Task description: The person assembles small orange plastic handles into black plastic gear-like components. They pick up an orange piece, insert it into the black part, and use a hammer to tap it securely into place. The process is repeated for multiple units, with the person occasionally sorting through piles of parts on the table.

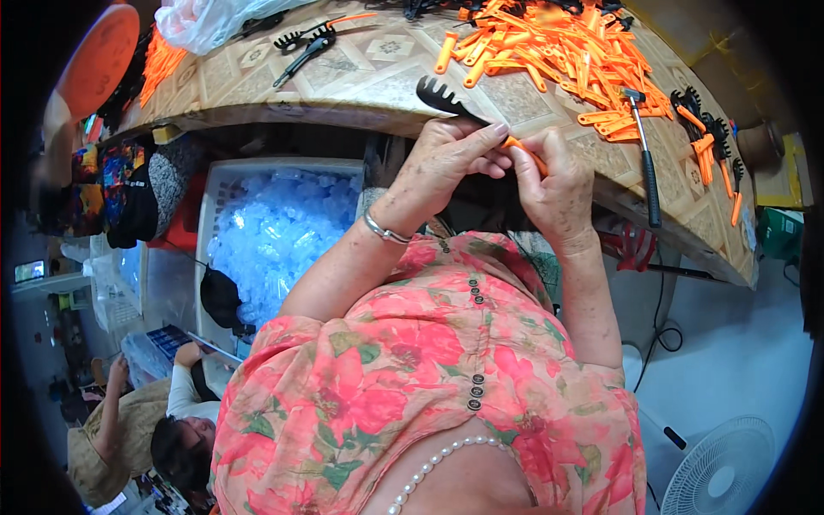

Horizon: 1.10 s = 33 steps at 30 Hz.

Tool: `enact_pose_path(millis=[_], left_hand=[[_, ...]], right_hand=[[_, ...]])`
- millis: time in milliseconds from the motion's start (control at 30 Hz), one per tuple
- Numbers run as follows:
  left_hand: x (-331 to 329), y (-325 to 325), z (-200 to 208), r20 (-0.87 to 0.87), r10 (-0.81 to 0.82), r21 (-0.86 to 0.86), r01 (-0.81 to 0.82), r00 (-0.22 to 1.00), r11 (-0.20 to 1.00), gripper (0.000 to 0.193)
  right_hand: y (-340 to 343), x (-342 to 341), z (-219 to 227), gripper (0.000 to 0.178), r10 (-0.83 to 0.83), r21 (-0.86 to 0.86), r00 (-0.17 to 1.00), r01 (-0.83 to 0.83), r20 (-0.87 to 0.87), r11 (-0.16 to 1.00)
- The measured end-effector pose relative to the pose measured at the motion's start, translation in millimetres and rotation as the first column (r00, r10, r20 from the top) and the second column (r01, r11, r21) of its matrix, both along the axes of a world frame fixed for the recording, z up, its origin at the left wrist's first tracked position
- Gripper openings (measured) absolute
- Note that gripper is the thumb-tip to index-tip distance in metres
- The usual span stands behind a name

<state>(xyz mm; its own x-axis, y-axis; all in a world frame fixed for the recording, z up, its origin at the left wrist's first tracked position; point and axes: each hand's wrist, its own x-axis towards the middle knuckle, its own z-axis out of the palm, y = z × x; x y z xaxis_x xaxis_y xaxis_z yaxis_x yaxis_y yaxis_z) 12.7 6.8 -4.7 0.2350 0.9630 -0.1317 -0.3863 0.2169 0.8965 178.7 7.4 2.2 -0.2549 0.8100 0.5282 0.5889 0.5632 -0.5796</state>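
Note:
My left hand (pixel 442 163) is closed round the neck of a black spaghetti server (pixel 442 96), its toothed head pointing up and left past my fingers. My right hand (pixel 560 184) grips an orange handle (pixel 532 156) with thumb and fingers. The server's neck and the handle meet between my hands; my fingers hide how far one sits in the other. Both hands are just off the table's near edge. Beyond them on the table (pixel 386 73) lies a big heap of orange handles (pixel 558 51).
A hammer (pixel 645 163) lies near the table edge at right, by assembled black-and-orange servers (pixel 708 137). More servers (pixel 309 51) lie at the far left. A white crate (pixel 206 210) of bluish plastic pieces stands below the table. A fan (pixel 721 468) and a co-worker (pixel 184 429) are lower down.

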Motion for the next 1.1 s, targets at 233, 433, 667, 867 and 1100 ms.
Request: enact_pose_path(millis=[233, 433, 667, 867, 1100], left_hand=[[-5, -14, -2, 0.170, -0.001, -0.102, 0.019, 0.985, 0.995, 0.022], [-10, -16, 1, 0.174, -0.065, -0.062, 0.077, 0.983, 0.995, 0.022], [-12, -15, -5, 0.209, -0.063, -0.042, 0.073, 0.976, 0.996, 0.023], [-11, -13, -10, 0.218, 0.009, -0.118, 0.018, 0.976, 0.993, 0.021], [-10, -12, -11, 0.078, 0.106, -0.048, -0.102, 0.991, 0.994, 0.020]], right_hand=[[-9, 0, -8, 0.016, 0.081, -0.143, 0.989, -0.098, -0.121, 0.985], [-9, 5, -12, 0.013, 0.141, -0.398, 0.867, -0.356, -0.477, 0.845], [-10, 2, -17, 0.015, 0.138, -0.274, 0.904, -0.264, -0.406, 0.925], [-5, 1, -19, 0.017, 0.145, -0.145, 0.943, -0.196, -0.301, 0.970], [54, 34, 15, 0.026, -0.313, 0.189, 0.923, 0.274, 0.222, 0.943]])
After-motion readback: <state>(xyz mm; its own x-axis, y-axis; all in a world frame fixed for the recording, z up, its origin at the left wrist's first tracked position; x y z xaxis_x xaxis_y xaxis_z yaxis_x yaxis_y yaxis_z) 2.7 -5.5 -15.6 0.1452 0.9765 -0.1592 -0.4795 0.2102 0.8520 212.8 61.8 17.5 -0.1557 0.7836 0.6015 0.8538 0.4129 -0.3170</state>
